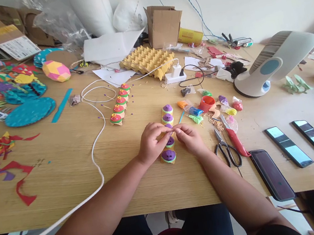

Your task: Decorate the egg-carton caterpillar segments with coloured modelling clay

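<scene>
My left hand (154,142) and my right hand (189,138) meet over a row of egg-carton cups (168,156) topped with purple clay. Fingertips of both are pinched together on something tiny and dark, too small to make out. Small dark dots like eyes show on several purple tops, with pale green bands below. My fingers partly cover the middle cups. Farther left stands a second egg-carton strip (119,109) with red and green clay and thin, ball-tipped sticks at its sides. A thin blue strip (181,117) lies just beyond my right hand.
Right of my hands lie black scissors (226,148), a red-handled knife (237,141), bagged clay (195,111) and an orange cup (206,103). Several phones (272,174) and a white fan-like device (270,62) are farther right. A white cable (93,155) crosses the left side. A yellow egg tray (148,60) sits behind.
</scene>
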`<state>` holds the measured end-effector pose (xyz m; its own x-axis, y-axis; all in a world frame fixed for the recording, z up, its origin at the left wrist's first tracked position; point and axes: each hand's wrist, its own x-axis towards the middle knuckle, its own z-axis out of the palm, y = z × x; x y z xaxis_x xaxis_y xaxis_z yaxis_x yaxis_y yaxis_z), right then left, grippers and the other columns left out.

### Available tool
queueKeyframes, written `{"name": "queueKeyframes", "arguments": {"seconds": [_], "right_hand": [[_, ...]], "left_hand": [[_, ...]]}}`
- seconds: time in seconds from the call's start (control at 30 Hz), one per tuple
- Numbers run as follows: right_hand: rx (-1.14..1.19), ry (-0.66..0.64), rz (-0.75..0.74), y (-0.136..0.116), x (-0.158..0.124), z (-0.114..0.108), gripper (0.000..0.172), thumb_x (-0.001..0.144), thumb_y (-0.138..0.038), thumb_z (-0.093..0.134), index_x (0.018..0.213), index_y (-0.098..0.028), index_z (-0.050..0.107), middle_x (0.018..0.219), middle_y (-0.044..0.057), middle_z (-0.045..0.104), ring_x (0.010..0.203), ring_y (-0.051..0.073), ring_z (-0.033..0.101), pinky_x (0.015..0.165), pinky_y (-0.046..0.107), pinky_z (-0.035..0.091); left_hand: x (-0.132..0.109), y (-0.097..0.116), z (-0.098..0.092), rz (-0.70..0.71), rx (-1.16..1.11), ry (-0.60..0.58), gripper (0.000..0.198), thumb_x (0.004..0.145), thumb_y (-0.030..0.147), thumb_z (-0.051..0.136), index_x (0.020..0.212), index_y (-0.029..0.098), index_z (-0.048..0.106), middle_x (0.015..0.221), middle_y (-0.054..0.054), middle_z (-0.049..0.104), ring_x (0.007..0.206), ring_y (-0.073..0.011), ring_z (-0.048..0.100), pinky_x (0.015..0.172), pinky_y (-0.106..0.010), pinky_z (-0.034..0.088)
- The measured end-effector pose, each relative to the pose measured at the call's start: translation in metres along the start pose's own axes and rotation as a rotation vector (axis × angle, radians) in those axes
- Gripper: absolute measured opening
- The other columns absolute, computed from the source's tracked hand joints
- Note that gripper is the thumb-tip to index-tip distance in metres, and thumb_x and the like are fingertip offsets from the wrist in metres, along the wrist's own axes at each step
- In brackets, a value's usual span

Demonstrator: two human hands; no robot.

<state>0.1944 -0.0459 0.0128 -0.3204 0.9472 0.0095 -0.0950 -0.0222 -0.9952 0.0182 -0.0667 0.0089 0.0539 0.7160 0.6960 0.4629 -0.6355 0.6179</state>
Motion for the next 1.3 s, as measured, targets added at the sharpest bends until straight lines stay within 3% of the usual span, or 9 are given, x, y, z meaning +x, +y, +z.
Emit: {"name": "queueKeyframes", "arguments": {"seconds": [0.17,0.37,0.6,1.3], "right_hand": [[0.075,0.006,0.040,0.0003,0.0006,0.0005,0.040,0.072,-0.054,0.083,0.083,-0.019,0.068,0.067,-0.002,0.054,0.057,0.008,0.038,0.050,0.023,0.029],[0.116,0.010,0.062,-0.0005,0.0000,0.0001,0.038,0.073,-0.053,0.083,0.081,-0.020,0.068,0.057,-0.006,0.041,0.054,0.009,0.035,0.049,0.023,0.026],[0.102,-0.013,0.071,-0.0033,-0.0015,0.0008,0.039,0.072,-0.054,0.084,0.079,-0.020,0.066,0.061,-0.005,0.047,0.055,0.008,0.036,0.050,0.023,0.026],[0.158,-0.023,0.084,0.0012,-0.0002,0.0005,0.039,0.074,-0.054,0.082,0.080,-0.019,0.065,0.056,-0.007,0.042,0.052,0.008,0.032,0.048,0.023,0.023]], "left_hand": [[0.0006,0.0001,0.0000,-0.004,0.012,0.003,0.006,0.094,0.027,0.068,0.095,0.022,0.072,0.092,-0.003,0.072,0.088,-0.0166,0.066,0.084,-0.034,0.053],[0.0018,0.0033,-0.0010,-0.040,-0.037,-0.019,0.012,0.096,0.028,0.063,0.095,0.022,0.073,0.092,-0.004,0.072,0.089,-0.0170,0.066,0.085,-0.034,0.053],[0.0022,-0.0012,0.0001,-0.152,-0.072,0.003,0.015,0.097,0.033,0.064,0.095,0.022,0.073,0.092,-0.004,0.073,0.089,-0.0168,0.065,0.086,-0.034,0.054],[0.0016,-0.0013,0.0008,-0.090,-0.113,-0.063,0.006,0.092,0.028,0.071,0.095,0.023,0.073,0.091,-0.003,0.072,0.091,-0.0176,0.065,0.084,-0.034,0.053]]}}
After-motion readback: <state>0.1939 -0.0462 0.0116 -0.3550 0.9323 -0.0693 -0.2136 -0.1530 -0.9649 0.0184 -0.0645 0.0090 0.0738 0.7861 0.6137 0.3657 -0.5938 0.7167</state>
